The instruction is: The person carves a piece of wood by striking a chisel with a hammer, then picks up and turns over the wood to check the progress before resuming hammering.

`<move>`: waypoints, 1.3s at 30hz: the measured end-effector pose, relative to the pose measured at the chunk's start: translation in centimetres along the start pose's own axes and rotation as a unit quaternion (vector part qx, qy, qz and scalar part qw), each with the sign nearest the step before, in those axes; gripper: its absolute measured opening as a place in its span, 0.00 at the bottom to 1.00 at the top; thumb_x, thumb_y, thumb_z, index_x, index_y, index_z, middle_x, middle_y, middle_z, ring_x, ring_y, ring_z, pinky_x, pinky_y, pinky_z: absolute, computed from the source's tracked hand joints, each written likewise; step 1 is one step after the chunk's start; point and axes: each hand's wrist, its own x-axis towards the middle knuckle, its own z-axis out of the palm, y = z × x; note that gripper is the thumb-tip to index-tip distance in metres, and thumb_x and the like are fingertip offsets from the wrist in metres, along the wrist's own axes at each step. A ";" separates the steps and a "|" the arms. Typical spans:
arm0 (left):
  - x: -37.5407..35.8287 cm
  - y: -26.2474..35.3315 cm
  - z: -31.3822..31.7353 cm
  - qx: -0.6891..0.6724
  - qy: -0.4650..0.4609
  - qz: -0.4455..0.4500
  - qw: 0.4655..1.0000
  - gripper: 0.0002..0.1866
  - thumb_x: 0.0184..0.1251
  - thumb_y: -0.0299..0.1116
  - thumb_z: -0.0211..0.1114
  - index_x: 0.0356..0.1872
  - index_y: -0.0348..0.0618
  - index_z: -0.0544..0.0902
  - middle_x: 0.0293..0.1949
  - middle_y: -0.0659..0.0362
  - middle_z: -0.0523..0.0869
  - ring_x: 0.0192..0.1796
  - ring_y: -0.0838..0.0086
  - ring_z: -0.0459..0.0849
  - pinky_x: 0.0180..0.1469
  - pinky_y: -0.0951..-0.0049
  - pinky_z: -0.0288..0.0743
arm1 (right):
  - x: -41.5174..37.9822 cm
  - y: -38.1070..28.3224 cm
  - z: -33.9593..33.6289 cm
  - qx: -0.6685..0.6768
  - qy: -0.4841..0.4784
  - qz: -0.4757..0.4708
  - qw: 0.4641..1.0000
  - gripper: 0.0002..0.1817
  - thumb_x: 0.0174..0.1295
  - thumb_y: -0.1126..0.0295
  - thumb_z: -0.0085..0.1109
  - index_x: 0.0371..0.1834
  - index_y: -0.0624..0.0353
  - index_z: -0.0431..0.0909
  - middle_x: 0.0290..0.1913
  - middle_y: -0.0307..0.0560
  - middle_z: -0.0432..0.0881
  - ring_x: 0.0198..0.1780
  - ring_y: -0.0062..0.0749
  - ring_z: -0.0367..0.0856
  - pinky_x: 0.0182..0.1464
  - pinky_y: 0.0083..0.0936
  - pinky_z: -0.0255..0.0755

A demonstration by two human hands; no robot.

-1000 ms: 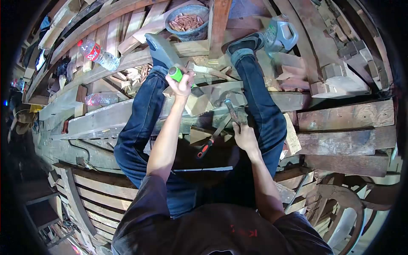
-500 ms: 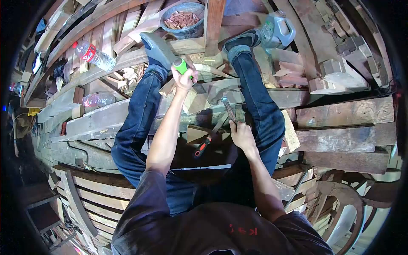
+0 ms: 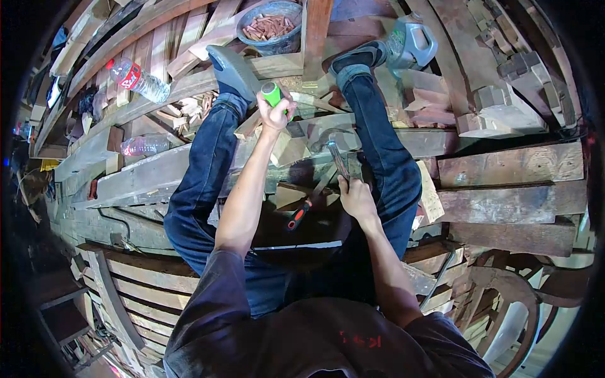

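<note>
My left hand is wrapped round a green-handled chisel, handle end up; its blade is hidden below the fist, over a pale wood block. In my right hand is a hammer, gripped by its shaft, with the head pointing away from me, over the timber between my legs. A tool with an orange-and-black handle lies between my thighs, close to the right hand and touched by neither hand.
A blue bucket of small wood pieces stands at the far side. Plastic bottles lie at left, and a blue-handled jug is by my right foot. Timber beams and wood blocks lie at right, with a curved wooden frame nearer.
The green handle has shifted slightly to the right and away with my left hand. My right hand and the hammer have moved only slightly.
</note>
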 end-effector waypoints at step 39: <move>-0.3 -0.2 1.5 0.024 -0.135 -0.118 0.984 0.06 0.44 0.27 0.56 0.19 0.38 0.69 0.15 0.59 0.69 0.14 0.78 0.64 0.17 0.77 0.55 | 0.2 0.9 0.4 0.009 -0.004 0.001 1.000 0.25 0.71 0.54 0.51 0.33 0.71 0.80 0.32 0.75 0.79 0.40 0.71 0.80 0.43 0.56 0.75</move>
